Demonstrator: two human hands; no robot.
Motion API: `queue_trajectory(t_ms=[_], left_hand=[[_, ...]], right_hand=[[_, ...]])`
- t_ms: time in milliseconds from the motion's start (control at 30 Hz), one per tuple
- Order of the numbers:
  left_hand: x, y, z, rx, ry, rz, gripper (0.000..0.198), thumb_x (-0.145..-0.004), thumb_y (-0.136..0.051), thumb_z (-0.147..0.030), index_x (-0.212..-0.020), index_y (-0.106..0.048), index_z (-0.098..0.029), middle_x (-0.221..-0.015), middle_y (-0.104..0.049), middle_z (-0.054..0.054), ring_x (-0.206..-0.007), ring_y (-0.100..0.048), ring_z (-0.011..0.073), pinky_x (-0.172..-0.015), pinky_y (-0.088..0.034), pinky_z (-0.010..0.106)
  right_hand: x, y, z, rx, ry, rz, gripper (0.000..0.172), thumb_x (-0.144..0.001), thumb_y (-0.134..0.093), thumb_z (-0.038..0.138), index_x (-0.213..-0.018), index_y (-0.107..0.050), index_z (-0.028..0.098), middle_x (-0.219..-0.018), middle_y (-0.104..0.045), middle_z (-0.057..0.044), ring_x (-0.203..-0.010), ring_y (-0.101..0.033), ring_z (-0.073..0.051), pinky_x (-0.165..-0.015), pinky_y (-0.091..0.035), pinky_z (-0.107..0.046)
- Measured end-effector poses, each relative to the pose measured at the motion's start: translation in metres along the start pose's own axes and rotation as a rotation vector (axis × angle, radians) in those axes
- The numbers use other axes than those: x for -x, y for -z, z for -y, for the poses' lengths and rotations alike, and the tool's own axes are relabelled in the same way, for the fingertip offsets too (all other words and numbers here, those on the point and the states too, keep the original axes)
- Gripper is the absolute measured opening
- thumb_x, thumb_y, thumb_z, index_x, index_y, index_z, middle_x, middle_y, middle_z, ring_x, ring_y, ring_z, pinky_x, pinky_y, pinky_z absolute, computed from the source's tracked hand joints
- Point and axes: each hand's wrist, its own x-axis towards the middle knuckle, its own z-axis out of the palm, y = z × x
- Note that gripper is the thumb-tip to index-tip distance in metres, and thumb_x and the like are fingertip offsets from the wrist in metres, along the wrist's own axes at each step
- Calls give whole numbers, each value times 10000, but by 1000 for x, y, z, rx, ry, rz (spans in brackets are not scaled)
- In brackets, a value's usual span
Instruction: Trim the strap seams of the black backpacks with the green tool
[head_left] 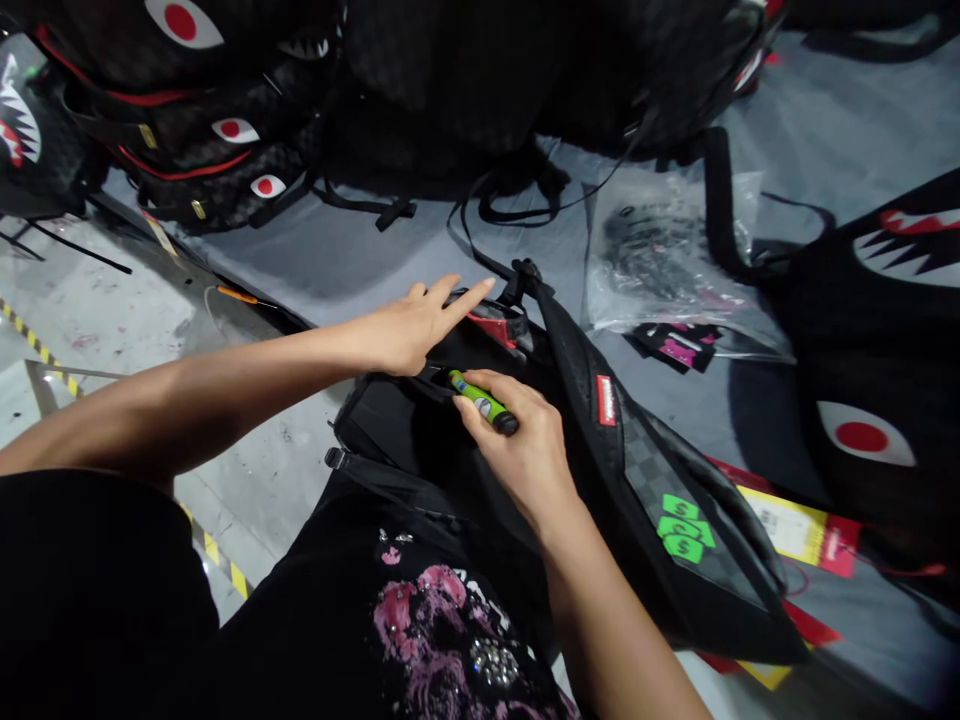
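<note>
My right hand [523, 430] grips a green marker pen [484, 402] with a black end. Its tip points into the dark fabric of a black backpack [592, 470] tilted in front of me. My left hand [429, 325] rests on the upper edge of that backpack, its fingers stretched out and spread. A bit of red and grey lining [499, 328] shows just beyond those fingers. The strap of the bag carries a red label [606, 400]. Green dollar-sign patches [684, 530] sit on its checked panel. What the pen tip touches is hidden in the dark folds.
Black bags with red eyes [232, 130] stand along the far side of the grey-covered table [360, 250]. To the right are a clear plastic bag [667, 250], a pink-and-black tag [679, 347], another black bag [877, 380] and yellow-red tags [799, 530]. Yellow-striped tape [217, 550] marks the floor.
</note>
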Motion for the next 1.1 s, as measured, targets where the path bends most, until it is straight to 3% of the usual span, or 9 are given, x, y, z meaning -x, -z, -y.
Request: queue_trajectory(t_ms=[200,367,767,1100], left_hand=[[3,-5,0,13,1,-56,1078,-788,-582,-107,-1575,123,-322,-1654,-117,128,-1398,-335,380,-1026,-443,455],[1,-9,2,34,-22,-102,1063,-781,-573,-92,-1582,88,-321,-1644,-144,125,-1372,-364,378,-997,-464,457],[2,-5,3,85,-44,-80,1051,-746,-525,-16,-1590,40,-286,-1643,-127,148,-1368,-375,373,-1009,-451,454],[1,-10,6,93,-66,-122,1035,-749,-514,-1,-1594,24,-264,-1632,-147,154,-1345,-386,367,-993,-449,437]], right_hand=[[-4,7,2,16,-78,89,230,-872,-681,292,-1081,-746,222,-1053,-781,-49,-924,-732,-241,-886,-536,-396],[-6,-1,7,90,-53,39,212,-861,-692,304,-1053,-756,239,-990,-791,-41,-816,-724,-230,-859,-527,-405],[-6,-14,18,185,-32,-18,179,-862,-685,291,-1022,-742,235,-997,-790,-41,-892,-731,-246,-885,-492,-421],[-8,-9,22,205,-29,65,171,-873,-661,288,-1020,-730,235,-970,-790,-28,-861,-732,-226,-870,-488,-403]])
